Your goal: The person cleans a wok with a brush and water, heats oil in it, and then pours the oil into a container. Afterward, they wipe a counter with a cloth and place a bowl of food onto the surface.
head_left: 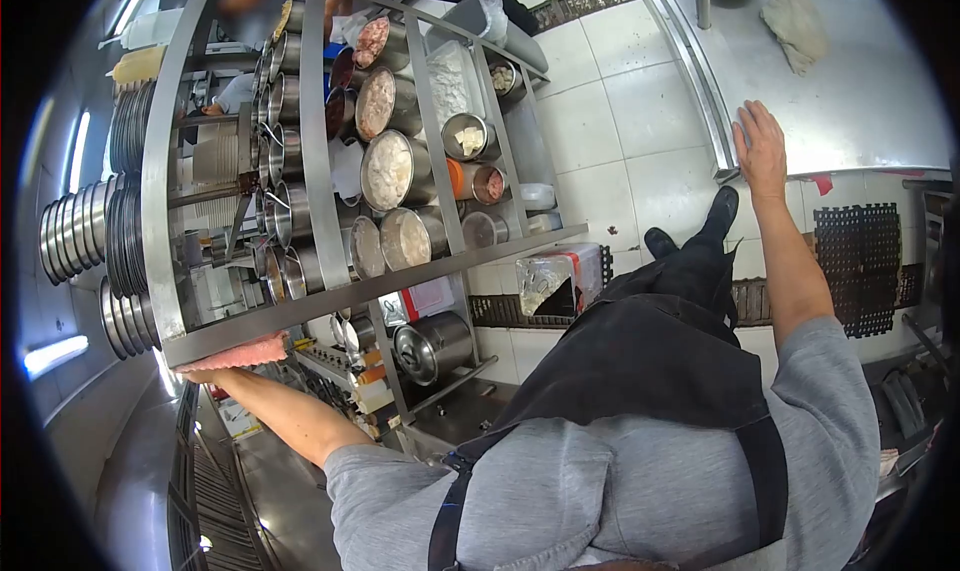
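Observation:
My left hand (203, 375) is at the lower left corner of a metal rack (375, 283), mostly hidden behind its frame. Beside it is a pink textured cloth (240, 354), and whether my fingers grip it cannot be made out. My right hand (762, 151) rests at the edge of the steel table (850, 101), fingers stretched forward and holding nothing. On that table, ahead of my right hand, lies a crumpled beige cloth (795, 26). Several metal pots of food, one with pale contents (388, 171), stand on the rack.
Stacked dark pans (125, 236) fill the rack's left side. A large lidded pot (432, 349) sits on a lower shelf. A square container (560, 283) stands near my apron. Another person's arm (335, 1) shows behind the rack. Black perforated mats (857, 269) lie on the tiled floor.

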Demonstrator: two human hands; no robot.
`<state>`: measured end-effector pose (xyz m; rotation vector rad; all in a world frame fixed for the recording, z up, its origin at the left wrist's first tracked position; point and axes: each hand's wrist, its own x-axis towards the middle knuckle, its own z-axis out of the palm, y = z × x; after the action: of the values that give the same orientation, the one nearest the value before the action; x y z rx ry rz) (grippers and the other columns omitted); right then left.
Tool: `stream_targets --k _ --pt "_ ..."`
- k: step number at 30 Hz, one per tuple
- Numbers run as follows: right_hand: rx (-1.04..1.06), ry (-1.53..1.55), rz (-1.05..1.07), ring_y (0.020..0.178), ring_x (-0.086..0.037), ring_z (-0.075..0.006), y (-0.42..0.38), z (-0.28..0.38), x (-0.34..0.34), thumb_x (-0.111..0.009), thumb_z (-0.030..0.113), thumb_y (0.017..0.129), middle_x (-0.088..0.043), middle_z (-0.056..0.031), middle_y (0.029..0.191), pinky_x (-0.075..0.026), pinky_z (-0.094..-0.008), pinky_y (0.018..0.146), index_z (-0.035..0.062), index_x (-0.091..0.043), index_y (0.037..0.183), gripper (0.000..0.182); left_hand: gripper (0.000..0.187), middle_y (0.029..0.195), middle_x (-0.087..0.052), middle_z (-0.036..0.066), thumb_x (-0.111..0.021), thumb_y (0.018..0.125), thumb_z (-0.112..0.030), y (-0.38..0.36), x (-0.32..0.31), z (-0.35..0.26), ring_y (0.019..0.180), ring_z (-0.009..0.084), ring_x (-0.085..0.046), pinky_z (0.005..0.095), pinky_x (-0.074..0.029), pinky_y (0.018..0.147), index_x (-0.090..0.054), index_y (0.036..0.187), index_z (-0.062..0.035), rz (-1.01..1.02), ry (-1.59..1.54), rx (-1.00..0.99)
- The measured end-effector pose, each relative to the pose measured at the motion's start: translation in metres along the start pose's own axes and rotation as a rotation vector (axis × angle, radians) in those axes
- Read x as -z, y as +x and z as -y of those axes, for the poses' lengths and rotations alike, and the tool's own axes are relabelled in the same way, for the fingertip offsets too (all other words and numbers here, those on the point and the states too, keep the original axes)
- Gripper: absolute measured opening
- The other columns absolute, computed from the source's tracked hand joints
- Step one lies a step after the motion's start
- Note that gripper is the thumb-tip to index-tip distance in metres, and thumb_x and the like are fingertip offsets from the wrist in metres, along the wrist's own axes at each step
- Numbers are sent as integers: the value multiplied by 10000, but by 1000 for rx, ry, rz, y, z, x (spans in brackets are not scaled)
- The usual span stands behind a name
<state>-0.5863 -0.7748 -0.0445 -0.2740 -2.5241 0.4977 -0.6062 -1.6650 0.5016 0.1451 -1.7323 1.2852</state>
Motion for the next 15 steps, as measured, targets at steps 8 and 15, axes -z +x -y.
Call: stream_targets --k 8,15 --pt "10 0 4 1129 -516 -305 3 4 4 -598 144 835 -586 -148 1141 -393 -398 977 -13 -632 1014 241 262 951 -641 85 -554 823 -289 -3 17 -13 796 250 -643 382 -533 651 -613 989 -95 150 9 102" --pt "35 32 -49 1131 -511 -343 0 5 1 -605 154 837 -583 -196 1143 -368 -440 993 -36 -618 1014 260 287 1039 -637 141 -584 803 -182 -21 4 -24 920 260 -633 341 -511 771 -601 1039 -18 -54 -484 342"
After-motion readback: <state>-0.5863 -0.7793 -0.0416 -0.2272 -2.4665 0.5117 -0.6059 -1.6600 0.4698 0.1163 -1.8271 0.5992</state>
